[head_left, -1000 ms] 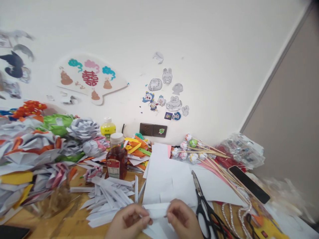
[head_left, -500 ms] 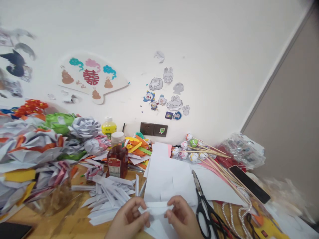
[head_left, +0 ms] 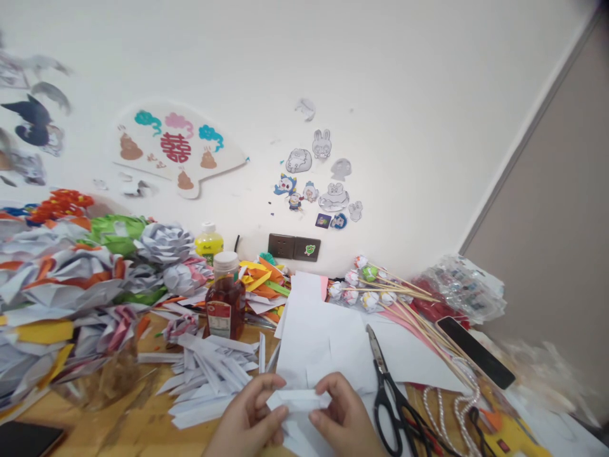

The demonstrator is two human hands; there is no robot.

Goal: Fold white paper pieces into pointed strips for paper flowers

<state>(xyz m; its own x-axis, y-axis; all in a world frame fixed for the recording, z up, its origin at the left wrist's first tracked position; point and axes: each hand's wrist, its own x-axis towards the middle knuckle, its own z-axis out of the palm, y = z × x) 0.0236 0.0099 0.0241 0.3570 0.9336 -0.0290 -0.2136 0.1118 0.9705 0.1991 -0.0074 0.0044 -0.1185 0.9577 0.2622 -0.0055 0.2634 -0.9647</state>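
Far L: dark flat phone [head_left: 21, 438] lies on the wooden tabletop [head_left: 137, 431], at the lower frame edge. Above it, a heap of folded paper flowers [head_left: 71, 285], white/orange/green, fills the L side up to the wall.

Centre-L: yellow plastic bottle w/ white cap [head_left: 208, 241] stands upright at the wall. Just in front stands a brown glass bottle w/ white cap and red label [head_left: 223, 308], also upright. Below it is a loose pile of cut white paper strips [head_left: 209, 374], lying flat and criss-crossed.

Centre, lower edge: left hand [head_left: 250, 422] pinches the L end of a narrow folded white paper strip [head_left: 301, 400], thumb on top, fingers curled under. The strip is held roughly level, just above the tabletop, between both hands. Right hand [head_left: 345, 422] pinches the R end in the same narrow grip. Behind the strip, large white paper sheets [head_left: 323, 336] lie flat and overlapping.

Centre-R: black-handled steel scissors [head_left: 385, 387] lie on the sheets just beside the right hand, blades closed, tip toward the wall.

R: bundle of wooden skewers w/ small paper balls [head_left: 380, 292] lies fanned out, ball ends toward centre. Black slab phone [head_left: 476, 352] lies near the skewer shafts. Crumpled clear plastic bag [head_left: 464, 289] sits behind it. White bead string [head_left: 451, 400] loops near the scissor handles.
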